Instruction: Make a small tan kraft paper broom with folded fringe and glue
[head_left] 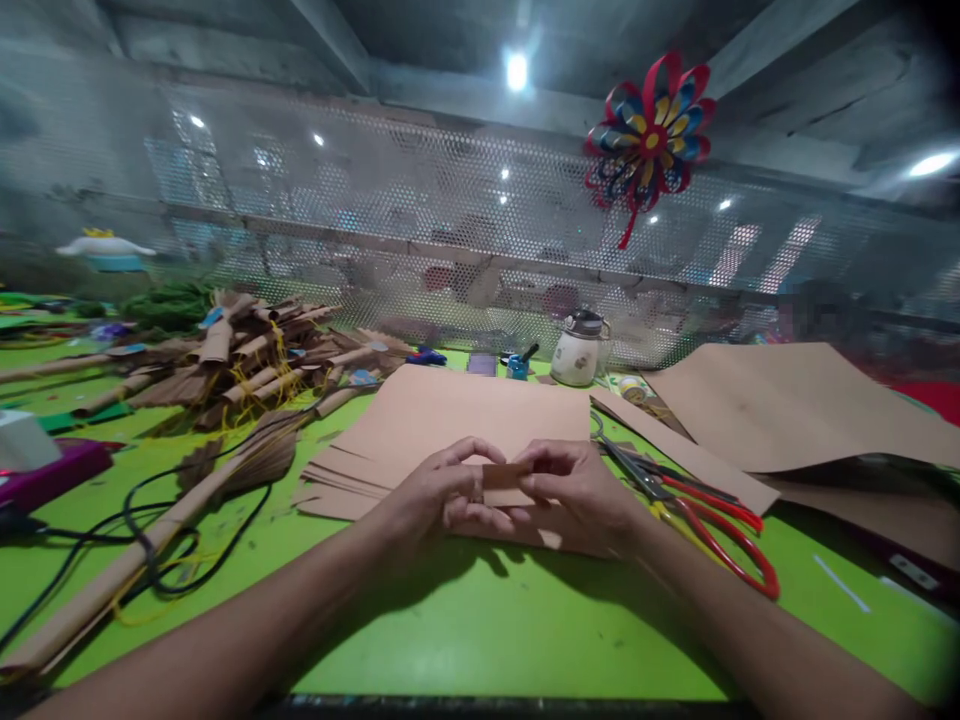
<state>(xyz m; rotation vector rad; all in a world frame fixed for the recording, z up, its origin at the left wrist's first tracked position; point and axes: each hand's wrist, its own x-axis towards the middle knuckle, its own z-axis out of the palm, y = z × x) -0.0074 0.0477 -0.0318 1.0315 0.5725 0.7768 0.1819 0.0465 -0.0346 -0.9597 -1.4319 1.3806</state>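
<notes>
Between my two hands is a small folded piece of brown kraft paper [501,486]. My left hand [454,492] pinches its left end, the thumb and fingers curled round it. At the other end, my right hand [574,485] grips the paper between thumb and fingers. Just beneath both hands lies a stack of brown kraft paper sheets [465,405], its lower left edges fanned out. Right of my right hand rests a pair of scissors with red handles [720,545], blades pointing away from me. The palms are mostly hidden.
Rolled brown paper pieces [262,370] with yellow string are heaped at the left. A long paper tube [142,545] and black cable [199,575] lie nearer. Behind the stack stand a blue bottle [517,366] and white jug [576,352]. Large paper sheets [802,405] cover the right.
</notes>
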